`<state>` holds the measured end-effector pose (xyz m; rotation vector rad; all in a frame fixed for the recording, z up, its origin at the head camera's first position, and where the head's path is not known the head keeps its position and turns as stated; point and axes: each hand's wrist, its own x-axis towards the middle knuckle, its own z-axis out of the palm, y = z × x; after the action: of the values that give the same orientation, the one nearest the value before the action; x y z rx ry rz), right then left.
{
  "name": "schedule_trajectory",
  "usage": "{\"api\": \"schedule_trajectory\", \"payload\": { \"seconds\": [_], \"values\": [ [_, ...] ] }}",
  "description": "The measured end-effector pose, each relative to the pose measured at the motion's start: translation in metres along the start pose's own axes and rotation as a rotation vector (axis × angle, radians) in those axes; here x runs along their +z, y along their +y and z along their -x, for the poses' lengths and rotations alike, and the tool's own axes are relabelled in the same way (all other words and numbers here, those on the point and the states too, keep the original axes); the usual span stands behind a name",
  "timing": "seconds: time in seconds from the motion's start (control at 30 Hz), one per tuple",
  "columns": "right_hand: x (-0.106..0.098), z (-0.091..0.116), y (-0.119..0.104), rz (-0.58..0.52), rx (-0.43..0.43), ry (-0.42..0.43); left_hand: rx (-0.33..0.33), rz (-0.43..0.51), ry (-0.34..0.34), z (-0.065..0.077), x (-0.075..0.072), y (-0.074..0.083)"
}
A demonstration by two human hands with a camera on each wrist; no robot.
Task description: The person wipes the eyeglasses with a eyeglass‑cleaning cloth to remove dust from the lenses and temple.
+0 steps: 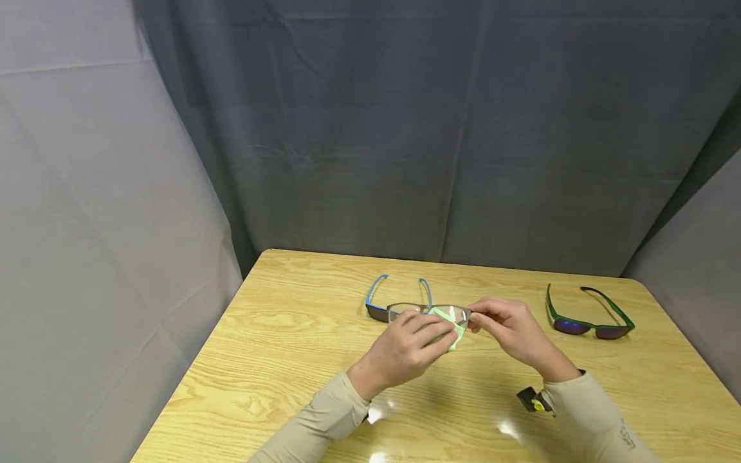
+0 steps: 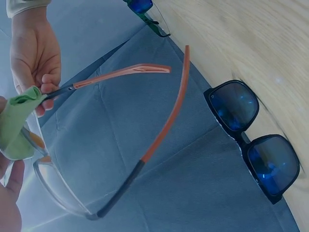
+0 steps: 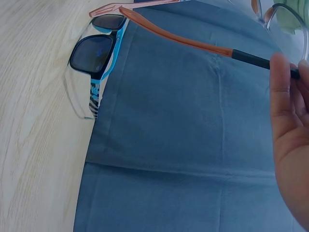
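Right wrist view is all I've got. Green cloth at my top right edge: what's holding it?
Observer: The left hand holds the green cloth against a lens of the clear glasses.
Operator: Temple that runs off my top edge: any hand on it?
Observer: No. The left wrist view shows it free along its length.
Operator: Other eyewear on the table, besides the blue-and-black pair?
Observer: Yes, green-framed sunglasses, to the right of the right hand in the head view.
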<state>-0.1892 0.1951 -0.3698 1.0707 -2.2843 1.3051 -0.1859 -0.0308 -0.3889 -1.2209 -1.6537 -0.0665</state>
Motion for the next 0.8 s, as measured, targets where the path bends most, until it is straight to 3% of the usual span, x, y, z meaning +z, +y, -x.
{"api": "schedule_trajectory", "payload": {
  "seconds": [0.17, 0.4, 0.53, 0.8],
  "values": [
    [-0.004, 0.007, 0.020, 0.013, 0.070, 0.032, -0.041, 0.052, 0.029, 0.016, 0.010, 0.002],
    [-0.014, 0.015, 0.041, 0.107, 0.103, 0.112, -0.163, 0.137, 0.078, 0.030, 0.010, -0.004],
    [-0.016, 0.016, 0.040, 0.115, 0.096, 0.105, -0.296, 0.206, 0.125, 0.034, 0.009, -0.010],
    [-0.017, 0.020, 0.040, 0.090, 0.050, 0.105, -0.633, 0.431, 0.190, 0.040, 0.010, -0.018]
  ]
}}
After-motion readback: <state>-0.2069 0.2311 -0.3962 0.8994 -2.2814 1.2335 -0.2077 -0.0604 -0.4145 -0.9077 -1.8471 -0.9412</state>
